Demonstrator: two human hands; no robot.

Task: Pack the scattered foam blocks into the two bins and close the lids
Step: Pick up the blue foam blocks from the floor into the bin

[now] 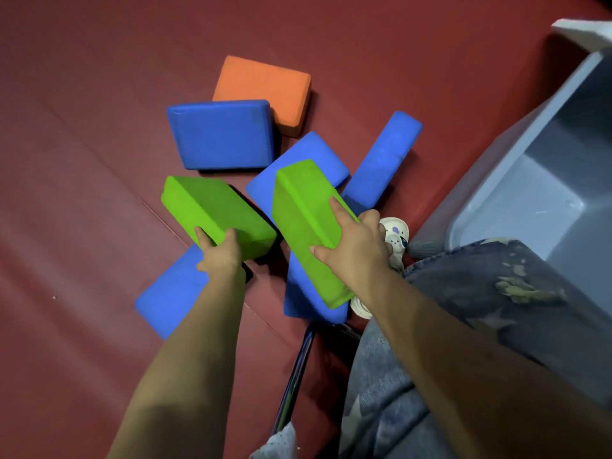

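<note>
My left hand [220, 253] grips the near end of a green foam block [212, 210]. My right hand [356, 246] grips a second green block [304, 226], tilted on its long edge. Both blocks are over a heap on the red mat. In the heap lie an orange block [265, 87] at the back and several blue blocks: one flat [222, 137], one behind the right green block [298, 167], one on its edge at the right [384, 157], one under my left forearm [169, 299] and one below my right hand [308, 299]. A grey bin [543, 180] stands open at the right.
The bin's white lid [583, 31] shows at the top right corner. My knee in patterned jeans [480, 293] and a light sandal [395, 236] sit between the heap and the bin. A dark metal bar [294, 369] runs down near my leg. Red floor mat [82, 127] spreads to the left.
</note>
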